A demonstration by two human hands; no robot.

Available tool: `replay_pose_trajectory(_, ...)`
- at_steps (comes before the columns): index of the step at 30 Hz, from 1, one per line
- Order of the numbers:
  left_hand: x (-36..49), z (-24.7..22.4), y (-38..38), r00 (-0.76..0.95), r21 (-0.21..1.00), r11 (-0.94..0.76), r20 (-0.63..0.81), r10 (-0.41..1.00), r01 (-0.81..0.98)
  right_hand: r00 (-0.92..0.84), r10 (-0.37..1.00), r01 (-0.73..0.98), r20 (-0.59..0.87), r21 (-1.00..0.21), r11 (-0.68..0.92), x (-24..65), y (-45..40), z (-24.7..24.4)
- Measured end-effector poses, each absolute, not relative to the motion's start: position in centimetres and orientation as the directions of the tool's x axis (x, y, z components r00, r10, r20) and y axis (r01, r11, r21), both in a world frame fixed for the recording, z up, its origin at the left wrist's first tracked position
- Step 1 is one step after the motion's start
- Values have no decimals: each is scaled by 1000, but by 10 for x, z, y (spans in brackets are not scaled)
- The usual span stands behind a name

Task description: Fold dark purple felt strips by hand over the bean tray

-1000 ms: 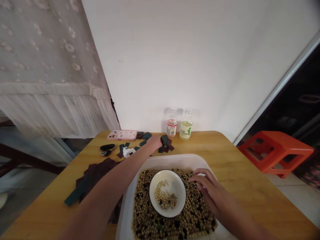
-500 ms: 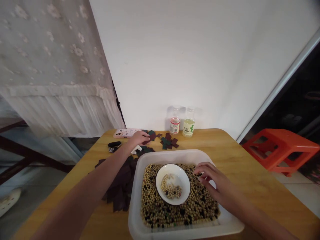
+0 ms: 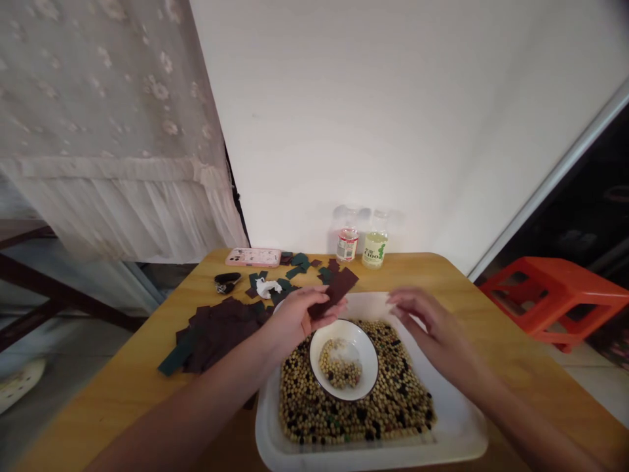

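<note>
Fingers of the right hand (image 3: 426, 320) curl loosely, blurred but seemingly empty; those of the left hand (image 3: 293, 316) close toward its thumb. Below them, a white plastic tray (image 3: 459, 426) holds a dark-rimmed white bowl (image 3: 367, 360). The left grasp pins a maroon strip (image 3: 339, 287) by its near end, tilted above the tray's far side; a light, flat pinch should keep it uncreased and clear of the loose bead-like pellets (image 3: 400, 406).

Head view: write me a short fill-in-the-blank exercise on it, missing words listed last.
The maroon strip is in the ____ hand.
The bowl inside the tray is ____ with a dark rim.
The bottles standing near the wall number ____.
The patterned phone case is ____.

left; white; two; pink
</note>
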State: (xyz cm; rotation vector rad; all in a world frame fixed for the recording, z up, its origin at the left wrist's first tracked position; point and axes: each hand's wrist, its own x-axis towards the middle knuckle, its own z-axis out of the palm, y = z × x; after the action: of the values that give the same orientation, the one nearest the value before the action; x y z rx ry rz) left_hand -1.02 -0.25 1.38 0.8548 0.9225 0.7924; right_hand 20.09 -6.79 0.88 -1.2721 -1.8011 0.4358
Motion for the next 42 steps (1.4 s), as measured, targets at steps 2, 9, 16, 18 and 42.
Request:
replay_pose_trajectory(2,-2,12,-12,386,826,503,-390,836,-253,-14,840,513,543,-717,472,190,-59,20)
replay_pose_trajectory(9,5,-1,-27,559,758,585,-362,746,-289,-173,757,516,630,-597,614,170,-45,16)
replay_pose_trajectory(16,1,-3,-27,598,765,575,-324,733,-291,-196,804,487,561,-656,576,170,-50,10)
replay_pose_trajectory(18,0,-1,-27,595,776,571,-334,731,-267,-204,802,504,561,-643,578,170,-51,9)
replay_pose_trajectory(42,1,-2,-28,620,803,564,-346,704,-192,-299,820,447,488,-687,572,177,-41,-3)
